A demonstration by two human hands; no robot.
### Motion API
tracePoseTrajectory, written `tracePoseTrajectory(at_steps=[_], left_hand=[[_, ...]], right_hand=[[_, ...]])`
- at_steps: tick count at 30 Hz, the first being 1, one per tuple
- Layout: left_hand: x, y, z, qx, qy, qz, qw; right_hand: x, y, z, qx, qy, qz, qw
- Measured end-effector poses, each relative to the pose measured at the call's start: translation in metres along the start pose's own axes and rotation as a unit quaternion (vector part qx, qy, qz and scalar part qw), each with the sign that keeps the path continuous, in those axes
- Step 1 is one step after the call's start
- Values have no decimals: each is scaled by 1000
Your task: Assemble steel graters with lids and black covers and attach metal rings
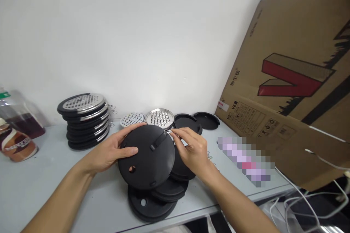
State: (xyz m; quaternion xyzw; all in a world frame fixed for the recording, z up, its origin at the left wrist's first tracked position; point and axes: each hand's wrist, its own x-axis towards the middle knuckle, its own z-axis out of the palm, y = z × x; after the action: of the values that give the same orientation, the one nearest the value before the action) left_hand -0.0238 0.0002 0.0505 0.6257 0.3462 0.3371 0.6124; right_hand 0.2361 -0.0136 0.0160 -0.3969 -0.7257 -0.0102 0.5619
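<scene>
A round black plastic disc with a small hole near its lower left is tilted up in my left hand, thumb across its face and fingers behind. A short black strap lies on the disc, ending in a thin metal clip at the upper right edge. My right hand pinches that clip between thumb and fingertips. Below the disc, several more black round pieces are piled near the table's front edge, partly hidden by it.
At the left stands a stack of perforated metal discs with black rims. Two loose metal grater discs and black round lids lie along the wall. Bottles stand far left; a large cardboard box and white cables are right.
</scene>
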Motion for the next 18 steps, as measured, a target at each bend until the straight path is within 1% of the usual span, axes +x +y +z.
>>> tracePoseTrajectory(at_steps=[3,5,6,7,9,11,13,14,16,18], left_hand=[[2,-2,4,4,7,-4,1000],[5,-3,9,3,25,3,1000],[5,-3,12,2,39,11,999],[6,-3,15,1,56,21,998],[7,-3,22,1,86,46,995],[8,-4,28,0,100,58,993],[8,-6,33,6,110,62,992],[8,-8,35,15,116,65,991],[8,-12,39,39,127,76,988],[8,-16,42,61,127,87,986]], right_hand=[[2,-1,3,28,23,54,998],[6,-1,4,87,21,111,990],[9,-1,5,132,17,151,980],[11,-1,6,183,14,198,963],[15,-2,8,286,15,285,915],[16,-2,11,365,27,343,865],[15,-3,15,409,38,374,831],[13,-3,16,422,46,384,820],[11,-4,18,428,66,393,811],[10,-4,19,416,82,391,817]])
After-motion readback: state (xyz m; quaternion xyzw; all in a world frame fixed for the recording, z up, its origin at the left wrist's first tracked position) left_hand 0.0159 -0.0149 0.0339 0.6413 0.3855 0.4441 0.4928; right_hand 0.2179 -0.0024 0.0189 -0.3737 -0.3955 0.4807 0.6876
